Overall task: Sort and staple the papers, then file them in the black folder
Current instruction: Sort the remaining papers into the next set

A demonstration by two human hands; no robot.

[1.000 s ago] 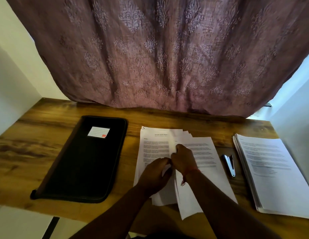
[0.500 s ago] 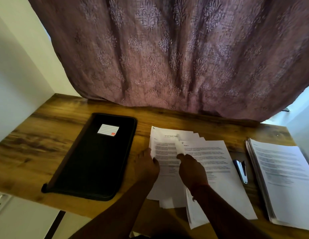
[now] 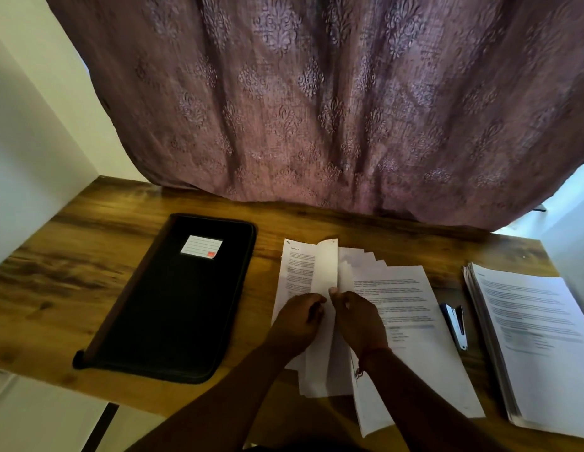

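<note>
Several loose printed sheets [image 3: 405, 308] lie fanned out in the middle of the wooden desk [image 3: 55, 288]. One sheet [image 3: 325, 272] stands lifted on edge between my hands. My left hand [image 3: 299, 321] rests on the left sheets with fingers curled at the raised sheet's lower edge. My right hand [image 3: 357, 316] pinches that sheet from the right with thumb and fingers. A closed black zip folder [image 3: 173, 308] with a white label lies to the left. A small stapler [image 3: 455, 324] lies to the right of the fanned sheets.
A thick stack of printed papers [image 3: 532, 337] sits at the desk's right end, past the stapler. A patterned mauve curtain [image 3: 316, 109] hangs over the desk's back edge. White walls stand at the left and right. The desk's front edge runs under my forearms.
One sheet has risen off the fanned pile and now stands on edge between my hands. My hands have closed back together at its lower part.
</note>
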